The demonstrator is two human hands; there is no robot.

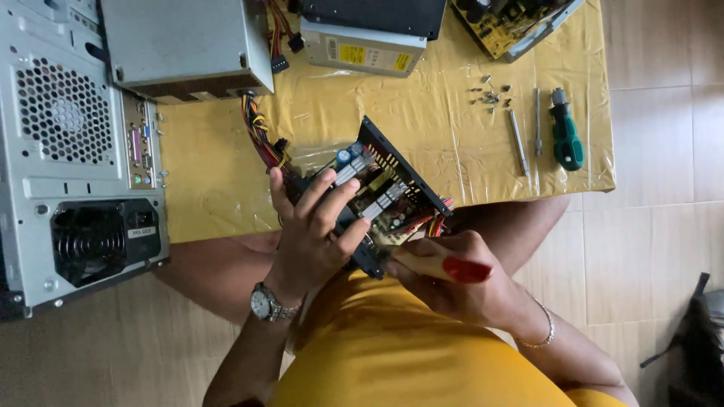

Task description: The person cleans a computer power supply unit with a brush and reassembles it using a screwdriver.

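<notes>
My left hand (313, 230), with a wristwatch on its wrist, grips an opened black power supply unit (381, 192) whose circuit board, capacitors and heat sinks face me. It is tilted above my lap at the near edge of the table. A bundle of coloured wires (260, 139) runs from it toward the back left. My right hand (452, 279) is closed around a screwdriver with a wooden and red handle (441, 267), its tip hidden against the unit's lower right corner.
A grey computer case (72, 151) lies at the left. The yellow plastic-covered table (422, 113) carries a metal box (185, 45), another power supply (366, 45), a circuit board (505, 22), loose screws (490, 92), metal bits (519, 142) and a green-handled screwdriver (566, 136).
</notes>
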